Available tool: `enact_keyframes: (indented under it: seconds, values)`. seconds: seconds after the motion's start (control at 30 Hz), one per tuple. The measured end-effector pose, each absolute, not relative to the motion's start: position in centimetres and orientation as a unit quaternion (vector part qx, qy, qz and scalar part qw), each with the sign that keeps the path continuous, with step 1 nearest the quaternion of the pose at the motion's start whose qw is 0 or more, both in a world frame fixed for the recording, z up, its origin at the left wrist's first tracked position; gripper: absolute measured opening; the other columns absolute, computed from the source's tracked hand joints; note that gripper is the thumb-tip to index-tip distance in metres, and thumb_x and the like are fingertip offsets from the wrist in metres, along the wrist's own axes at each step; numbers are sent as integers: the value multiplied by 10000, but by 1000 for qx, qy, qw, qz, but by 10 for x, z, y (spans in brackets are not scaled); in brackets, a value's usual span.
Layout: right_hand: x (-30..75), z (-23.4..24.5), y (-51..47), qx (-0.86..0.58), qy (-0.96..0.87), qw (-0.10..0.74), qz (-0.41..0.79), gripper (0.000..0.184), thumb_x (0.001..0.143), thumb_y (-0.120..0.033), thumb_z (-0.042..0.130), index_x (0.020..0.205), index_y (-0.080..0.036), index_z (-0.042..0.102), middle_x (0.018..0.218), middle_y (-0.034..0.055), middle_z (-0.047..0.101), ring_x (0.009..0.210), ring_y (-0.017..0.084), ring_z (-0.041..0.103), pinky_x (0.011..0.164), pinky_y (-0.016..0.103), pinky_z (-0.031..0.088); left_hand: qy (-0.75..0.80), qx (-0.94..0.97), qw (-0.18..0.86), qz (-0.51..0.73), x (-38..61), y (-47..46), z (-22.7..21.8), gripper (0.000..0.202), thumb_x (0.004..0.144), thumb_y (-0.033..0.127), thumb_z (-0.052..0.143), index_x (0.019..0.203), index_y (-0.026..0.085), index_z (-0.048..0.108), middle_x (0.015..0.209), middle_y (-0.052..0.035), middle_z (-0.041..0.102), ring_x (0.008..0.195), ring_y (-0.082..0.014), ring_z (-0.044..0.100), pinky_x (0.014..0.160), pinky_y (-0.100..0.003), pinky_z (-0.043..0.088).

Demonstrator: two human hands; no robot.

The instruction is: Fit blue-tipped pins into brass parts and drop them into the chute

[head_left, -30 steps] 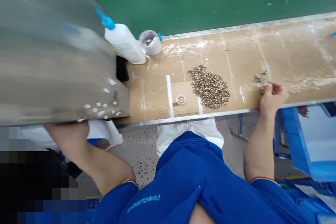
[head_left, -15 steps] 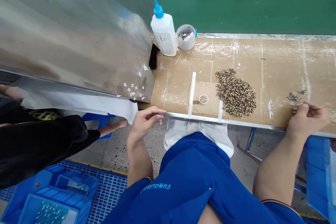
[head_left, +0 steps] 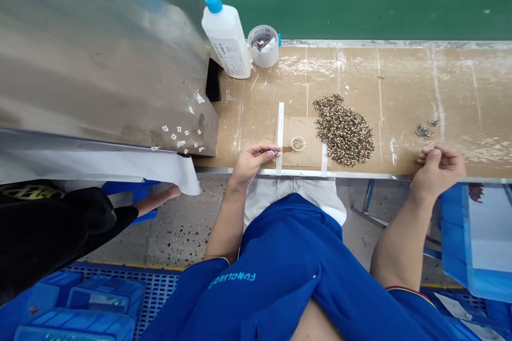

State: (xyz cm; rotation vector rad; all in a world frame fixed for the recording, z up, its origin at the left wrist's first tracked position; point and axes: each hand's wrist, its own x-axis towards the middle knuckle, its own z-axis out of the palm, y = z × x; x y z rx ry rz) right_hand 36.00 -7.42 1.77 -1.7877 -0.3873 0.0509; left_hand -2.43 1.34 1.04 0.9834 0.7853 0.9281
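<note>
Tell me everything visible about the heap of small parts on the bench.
The heap is a loose pile of many tiny gold-and-dark pieces, metallic-looking, too small to make out singly. Broad at the near right, it narrows to a lobe at the far left. It lies on the brown bench top, its left edge meeting a cardboard patch. The left hand and right hand are clear of it.

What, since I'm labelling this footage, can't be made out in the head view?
In the head view:
Small piece in the left hand: too small, partly covered by the pinch.
Whether the right hand holds anything: its own curl hides it.
Bottle label: print too small.
Blue bin at right: cut by picture's edge.
</note>
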Motion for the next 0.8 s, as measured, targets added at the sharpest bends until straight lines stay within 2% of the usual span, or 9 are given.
enact_keyframes:
  seconds: [0.07,0.2,0.3,0.4,0.57,0.7,0.8]
  values:
    - [351,17,-75,-749,-184,637,13,85,760,-177,611,748,-204,531,610,-37,564,541,104,538,512,229,430,350,431,725,407,-21,13,9,335,705,466,898,872,186,820,887,-82,762,742,-135,680,632,-233,544]
    - [318,22,-73,-696,-269,666,4,213,741,-370,715,791,-204,592,612,-18,600,543,124,561,503,253,444,354,435,729,392,-15,12,5,394,735,508,868,950,183,811,854,-78,767,724,-134,686,651,-246,564]
    - [288,31,-71,-673,-337,655,65,257,793,-434,731,835,-200,635,648,2,646,565,134,596,531,267,485,367,464,712,379,-11,10,2,415,748,523,845,955,165,806,821,-77,763,687,-132,680,645,-256,576]
    - [262,38,-68,-665,-399,616,138,264,857,-477,705,885,-220,654,701,0,679,615,141,640,587,284,537,376,506,684,366,-9,7,2,304,755,428,849,883,157,802,832,-77,769,735,-145,705,689,-264,593]
    - [228,33,-59,-650,-480,515,287,240,907,-464,659,949,-229,678,796,20,715,714,164,691,683,329,576,361,539,667,367,-7,0,4,139,738,272,846,810,165,794,877,-77,787,837,-169,743,771,-277,613]
    - [207,23,-48,-640,-512,471,326,192,896,-375,656,996,-212,681,825,32,719,718,169,673,665,323,560,378,539,664,355,-7,-4,1,167,738,287,841,817,152,781,821,-67,777,750,-156,733,680,-250,596]
    - [198,17,-42,-631,-521,460,344,224,880,-363,669,1039,-206,676,830,35,716,703,168,655,633,312,546,390,563,644,340,-7,-5,-1,209,762,332,823,844,144,781,790,-64,768,662,-140,700,621,-244,565]
